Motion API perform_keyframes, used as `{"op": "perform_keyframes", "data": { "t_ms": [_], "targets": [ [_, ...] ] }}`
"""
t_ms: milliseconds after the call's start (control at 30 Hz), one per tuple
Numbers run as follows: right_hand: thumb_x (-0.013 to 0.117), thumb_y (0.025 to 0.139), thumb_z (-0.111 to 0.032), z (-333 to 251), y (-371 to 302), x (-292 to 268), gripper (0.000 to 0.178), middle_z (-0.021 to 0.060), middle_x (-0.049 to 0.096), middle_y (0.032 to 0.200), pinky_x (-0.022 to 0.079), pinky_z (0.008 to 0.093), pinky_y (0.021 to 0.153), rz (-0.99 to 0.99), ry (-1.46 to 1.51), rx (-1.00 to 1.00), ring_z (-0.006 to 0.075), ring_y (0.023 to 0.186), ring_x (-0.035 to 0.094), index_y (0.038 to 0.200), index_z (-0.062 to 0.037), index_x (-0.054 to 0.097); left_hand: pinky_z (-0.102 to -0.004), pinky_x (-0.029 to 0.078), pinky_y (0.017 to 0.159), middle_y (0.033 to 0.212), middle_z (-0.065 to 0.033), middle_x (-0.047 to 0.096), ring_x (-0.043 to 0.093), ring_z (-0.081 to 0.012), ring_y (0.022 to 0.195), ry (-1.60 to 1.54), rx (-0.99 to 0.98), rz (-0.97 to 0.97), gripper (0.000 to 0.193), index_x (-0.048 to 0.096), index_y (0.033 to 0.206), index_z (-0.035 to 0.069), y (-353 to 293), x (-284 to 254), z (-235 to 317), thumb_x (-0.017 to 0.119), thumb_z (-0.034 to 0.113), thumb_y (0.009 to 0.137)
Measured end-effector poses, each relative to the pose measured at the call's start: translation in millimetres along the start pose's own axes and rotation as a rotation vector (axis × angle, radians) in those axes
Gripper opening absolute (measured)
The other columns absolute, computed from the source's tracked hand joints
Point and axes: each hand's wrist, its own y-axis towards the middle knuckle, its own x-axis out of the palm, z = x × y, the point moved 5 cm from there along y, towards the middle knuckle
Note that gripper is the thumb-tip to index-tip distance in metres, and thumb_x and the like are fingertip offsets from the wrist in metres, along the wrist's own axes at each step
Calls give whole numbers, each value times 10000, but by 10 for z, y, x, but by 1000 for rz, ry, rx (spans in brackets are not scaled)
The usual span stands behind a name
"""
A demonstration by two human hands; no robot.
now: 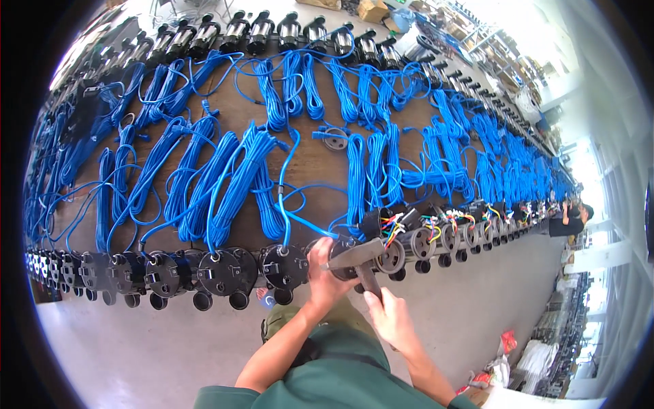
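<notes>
1 hammer (pixel 355 254) in R hand (pixel 390 317), L hand (pixel 325 281) on blk unit (pixel 345 273)

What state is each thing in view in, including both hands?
Right hand: closed around the hammer handle.
Hammer: held, head beside the left hand.
Left hand: exact grip unclear.
Black pumps left of the hands: ends covered.
Pumps right of the hands: ends open, coloured wires exposed.
Blue cables: mostly bundled.
</notes>
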Motion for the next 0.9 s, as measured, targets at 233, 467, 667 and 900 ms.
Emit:
{"op": "perform_keyframes", "data": {
  "t_ms": [233, 467, 667, 900],
  "targets": [
    [588, 1065, -300, -580, -313, -508, 312, 31, 573, 630, 414, 358, 461, 69, 441, -121, 123, 509, 547, 954, -10, 559, -525, 430, 1100, 1421, -208, 507, 510, -432, 1290, -3, 10, 9, 1191, 392, 1479, 43, 29, -91, -5, 1017, 210, 479],
    [576, 1077, -319, 1, -106, 167, 388, 263, 596, 654, 462, 506, 555, 50, -78, 23, 446, 585, 628, 931, 41, 571, -534, 448, 1078, 1383, -204, 542, 535, -431, 1270, 36, -3, 16, 1111, 444, 1444, 41, -29, -56, -11, 1004, 271, 513],
    [661, 1044, -338, 171, -70, -220, 373, 42, 641, 694, 449, 328, 555, -167, 523, 247, 132, 600, 583, 1092, 29, 713, -533, 448, 1095, 1337, -219, 578, 567, -435, 1255, 59, 38, 58, 1073, 474, 1419, 25, 50, -2, 40, 994, 280, 515],
    [738, 910, -92, 487, -7, -900, 122, 0, 628, 723, 466, 289, 601, 53, 471, -178, 76, 657, 549, 919, 5, 666, -506, 392, 1150, 1461, -278, 437, 472, -438, 1352, 100, -119, 93, 1107, 328, 1501, -41, -173, -27, 103, 962, 195, 625]
  ]
}}
